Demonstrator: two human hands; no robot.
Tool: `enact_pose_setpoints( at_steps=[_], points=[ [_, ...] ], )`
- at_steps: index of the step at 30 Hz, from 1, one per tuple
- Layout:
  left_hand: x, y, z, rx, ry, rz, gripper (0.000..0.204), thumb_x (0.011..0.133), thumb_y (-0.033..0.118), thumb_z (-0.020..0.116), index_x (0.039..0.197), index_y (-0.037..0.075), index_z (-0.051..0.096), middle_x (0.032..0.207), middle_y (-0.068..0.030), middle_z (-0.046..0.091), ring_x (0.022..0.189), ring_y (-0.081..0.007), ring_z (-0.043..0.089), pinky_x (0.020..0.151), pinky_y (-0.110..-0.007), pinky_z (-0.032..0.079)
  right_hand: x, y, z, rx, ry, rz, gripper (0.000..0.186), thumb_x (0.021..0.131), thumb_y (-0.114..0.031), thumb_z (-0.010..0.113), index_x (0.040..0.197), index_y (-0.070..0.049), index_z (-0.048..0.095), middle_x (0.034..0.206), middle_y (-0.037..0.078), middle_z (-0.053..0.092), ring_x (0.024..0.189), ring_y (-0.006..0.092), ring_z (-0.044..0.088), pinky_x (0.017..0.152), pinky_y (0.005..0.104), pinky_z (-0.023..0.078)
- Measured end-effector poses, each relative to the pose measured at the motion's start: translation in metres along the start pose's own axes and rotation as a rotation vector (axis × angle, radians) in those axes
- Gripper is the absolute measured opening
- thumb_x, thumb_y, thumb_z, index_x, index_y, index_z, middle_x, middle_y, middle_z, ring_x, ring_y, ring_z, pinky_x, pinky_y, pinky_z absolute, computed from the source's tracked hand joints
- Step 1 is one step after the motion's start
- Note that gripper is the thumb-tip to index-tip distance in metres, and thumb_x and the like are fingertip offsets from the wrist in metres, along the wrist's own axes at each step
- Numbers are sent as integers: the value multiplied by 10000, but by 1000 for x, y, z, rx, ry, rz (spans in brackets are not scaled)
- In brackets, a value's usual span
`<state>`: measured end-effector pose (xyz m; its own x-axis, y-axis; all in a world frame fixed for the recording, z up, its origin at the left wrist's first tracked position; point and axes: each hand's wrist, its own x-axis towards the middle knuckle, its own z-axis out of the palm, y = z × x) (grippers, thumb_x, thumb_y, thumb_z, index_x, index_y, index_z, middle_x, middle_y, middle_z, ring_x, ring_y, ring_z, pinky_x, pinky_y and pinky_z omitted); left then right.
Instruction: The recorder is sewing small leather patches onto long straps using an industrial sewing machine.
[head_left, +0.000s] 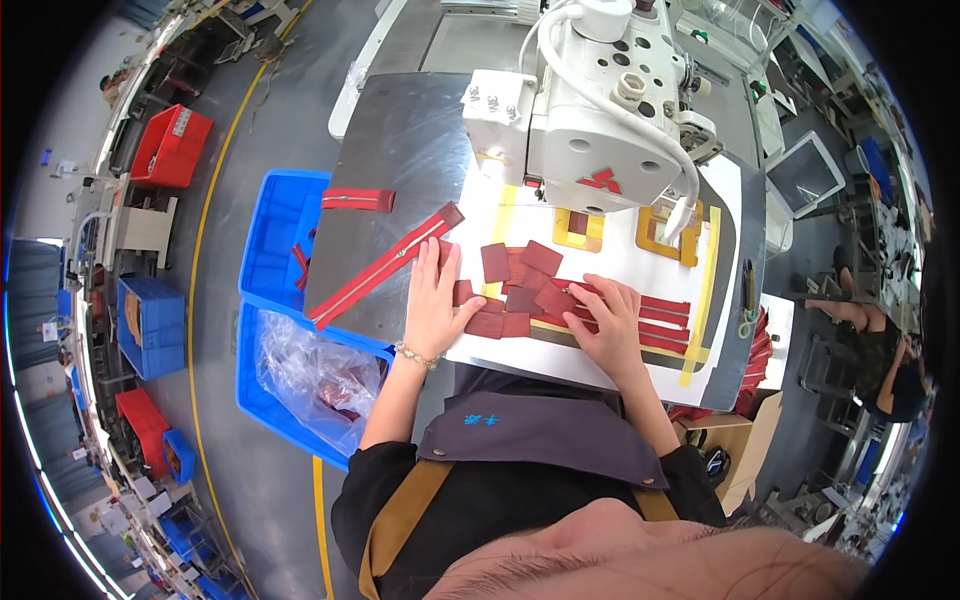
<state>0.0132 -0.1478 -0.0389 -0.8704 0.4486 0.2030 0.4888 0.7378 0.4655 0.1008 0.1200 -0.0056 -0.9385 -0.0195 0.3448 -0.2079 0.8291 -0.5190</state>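
Observation:
My left hand (433, 303) lies open, palm down, with its fingers stretched toward a long dark-red zipper (385, 266) and its thumb by several red patches. My right hand (610, 325) is bent over the right side of this pile, fingers apart, its fingertips touching a red patch (553, 299) and the ends of several zipper strips (655, 320). Those strips run side by side to the right, partly under my hand. Loose square red patches (496, 263) overlap between the two hands. Another short red zipper (358, 200) rests farther left on the grey metal plate (400, 130).
Just beyond my hands stands a white sewing machine (600, 130) with yellow frames (580, 229) beneath its head. Blue bins (262, 335) are at the left, one holding clear plastic bags (305, 375). An open cardboard box (745, 455) and bundled red strips are at the right.

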Motion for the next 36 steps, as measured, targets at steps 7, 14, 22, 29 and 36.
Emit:
enact_pose_setpoints(
  at_steps=[7,14,22,29,36],
  points=[
    [8,20,5,-92,-100,124,976,698,576,706,1444,60,344,1480,-255,284,1373,-413,278,1109,-500,250,-5,-5,4,-7,-106,-13,435,704,-196,776,1110,-112,645,1148,59,563,1080,245,516,930,395,348],
    [9,28,-3,50,-134,156,1133,585,679,723,1454,71,326,1490,-256,261,1389,-421,239,1104,-553,199,-13,0,7,-15,-66,0,443,741,-201,749,1156,-113,620,1158,52,554,1056,208,530,913,399,343],
    [13,24,6,-15,-119,116,1076,598,641,734,1443,99,350,1491,-236,268,1370,-399,275,1096,-537,214,-29,18,-17,-124,52,18,396,760,-195,741,1136,-127,635,1129,38,584,1023,184,565,924,391,337],
    [23,18,0,44,-74,120,911,666,522,753,1414,129,412,1469,-221,302,1352,-372,302,1088,-526,218,-88,89,-116,-584,436,252,257,788,-82,701,1045,-85,689,1028,58,652,941,213,596,889,386,366],
    [44,60,23,-25,-225,371,857,704,563,708,1401,147,433,1491,-208,280,1346,-371,315,1090,-532,218,-171,128,-152,-715,667,531,187,842,-67,648,1025,-49,687,1004,93,657,912,257,609,797,352,441]
  ],
)
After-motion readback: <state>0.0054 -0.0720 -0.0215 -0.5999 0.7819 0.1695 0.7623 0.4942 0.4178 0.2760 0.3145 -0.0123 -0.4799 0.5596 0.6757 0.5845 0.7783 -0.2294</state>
